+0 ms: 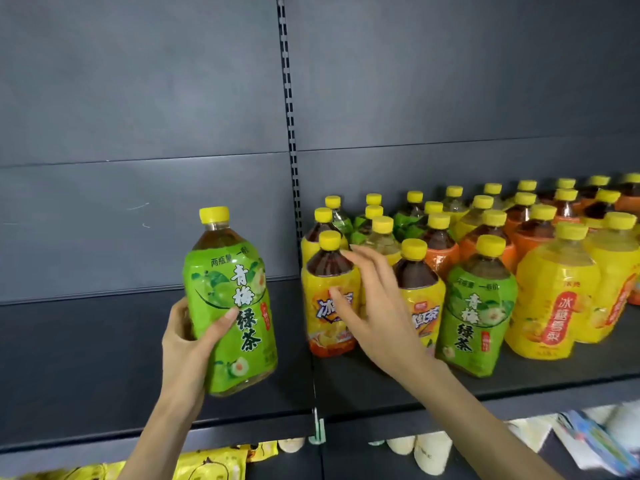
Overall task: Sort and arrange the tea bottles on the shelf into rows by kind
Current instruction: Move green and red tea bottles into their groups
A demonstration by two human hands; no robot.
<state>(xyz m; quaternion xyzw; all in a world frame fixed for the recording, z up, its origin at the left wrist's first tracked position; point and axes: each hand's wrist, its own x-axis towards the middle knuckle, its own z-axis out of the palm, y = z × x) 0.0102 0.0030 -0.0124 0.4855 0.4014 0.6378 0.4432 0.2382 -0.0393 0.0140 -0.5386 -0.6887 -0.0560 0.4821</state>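
Green plum-tea bottle [232, 299] gripped in our left hand [188, 341], we hover our spread right hand [377, 313] before a yellow iced-tea bottle [317, 327].

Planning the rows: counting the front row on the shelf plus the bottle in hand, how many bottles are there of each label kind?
Yellow-label plastic bottles of dark tea: 2
Green-label plastic bottles with yellow caps: 2, one in the left hand's grip
Yellow-label plastic bottles of pale drink: 2
Total: 6
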